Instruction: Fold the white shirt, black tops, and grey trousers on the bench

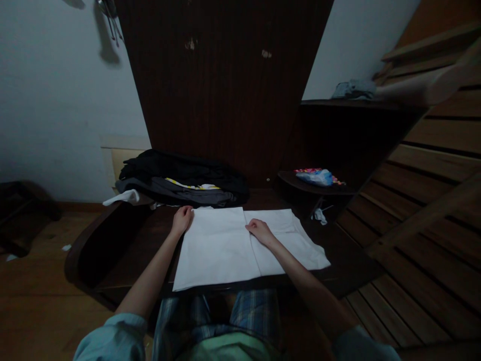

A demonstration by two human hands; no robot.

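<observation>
1. At the far left, a dark piece of furniture [26, 215] is partly cut off by the picture's edge; near it, a small white scrap [66, 247] is seen on the floor.
2. The table [130, 250] is bounded on its left by a raised, curved side.
3. Over the back of that side, a small white fabric piece [126, 197] is draped.
4. The table's back is taken up by a pile of dark clothes [180, 170], with yellow-and-white trim showing; space behind the work is blocked by it.
5. The left hand [182, 219] is placed at the far left corner of the white cloth, fingers bent; whether they are closed on it cannot be told.
6. The white cloth [218, 245] is spread at the table's front, its left part layered over the right.
7. The right hand [260, 230] is laid at the layered edge, fingers curled; whether fabric is pinched cannot be told.
8. Beyond, a blue-and-white plastic bag [315, 177] is held on a low shelf [338, 190].
9. The right side is closed off by wooden slats [424, 200].
</observation>
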